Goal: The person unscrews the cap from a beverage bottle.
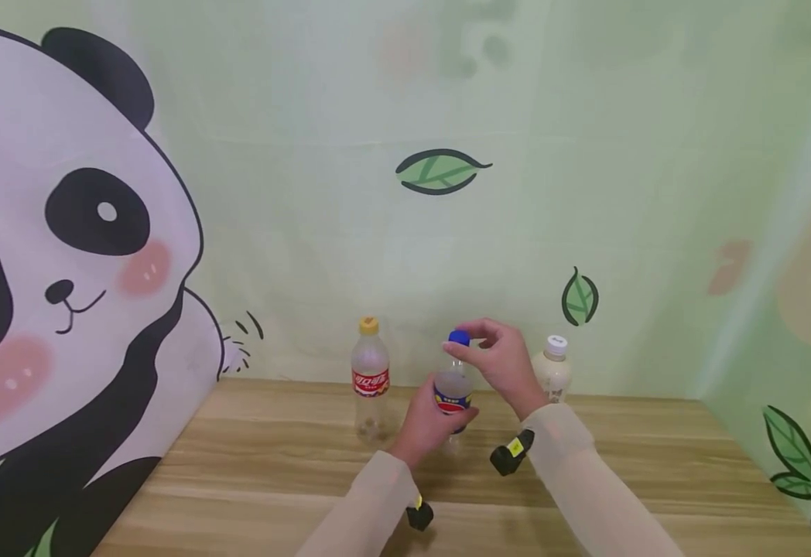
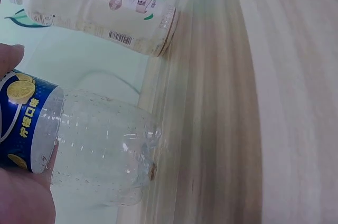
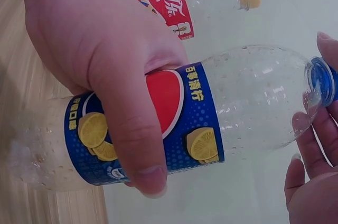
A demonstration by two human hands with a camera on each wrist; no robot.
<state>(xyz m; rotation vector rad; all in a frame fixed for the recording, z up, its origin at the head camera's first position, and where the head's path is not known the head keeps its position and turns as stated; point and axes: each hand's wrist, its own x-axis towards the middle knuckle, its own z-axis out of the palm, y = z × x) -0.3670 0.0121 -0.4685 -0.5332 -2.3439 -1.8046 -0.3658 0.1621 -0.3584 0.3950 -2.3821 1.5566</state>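
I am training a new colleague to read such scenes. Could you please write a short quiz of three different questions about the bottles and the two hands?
1. True or false: the left hand grips the blue-label bottle around its label.
2. What do the fingers of the right hand pinch? A) the yellow cap B) the blue cap C) the white cap
3. Fill in: the bottle with the red label stands on the wooden table to the ____ of the held bottle, seen from the head camera.

Key: 1 true; 2 B; 3 left.
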